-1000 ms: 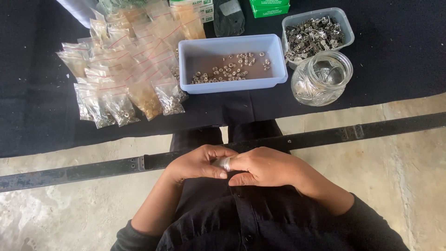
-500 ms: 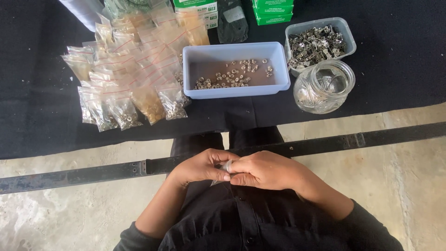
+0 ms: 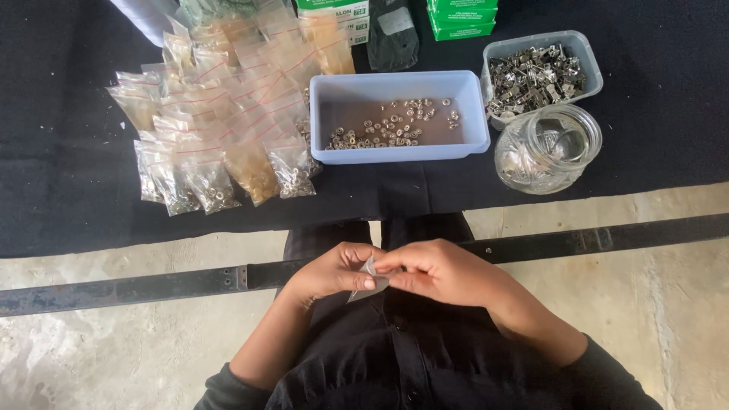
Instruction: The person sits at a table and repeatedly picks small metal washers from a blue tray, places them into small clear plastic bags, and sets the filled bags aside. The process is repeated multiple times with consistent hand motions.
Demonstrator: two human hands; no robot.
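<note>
- My hands have stayed at my lap; the view has only drifted a little.
- My left hand (image 3: pixel 328 272) and right hand (image 3: pixel 437 271) pinch a small clear bag (image 3: pixel 370 275) between closed fingertips.
- Blue tray (image 3: pixel 474 114): scattered metal nuts (image 3: pixel 391 125).
- Clear tub (image 3: pixel 588 64): grey metal parts.
- Round glass jar (image 3: pixel 548 148).
- Filled bags (image 3: pixel 216 114) on black cloth (image 3: pixel 61 152).

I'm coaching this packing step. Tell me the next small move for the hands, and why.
Probably pull the small clear bag open at its mouth: the left hand and right hand both pinch it over the lap, while the loose nuts lie in the blue tray ahead, out of hand.
</note>
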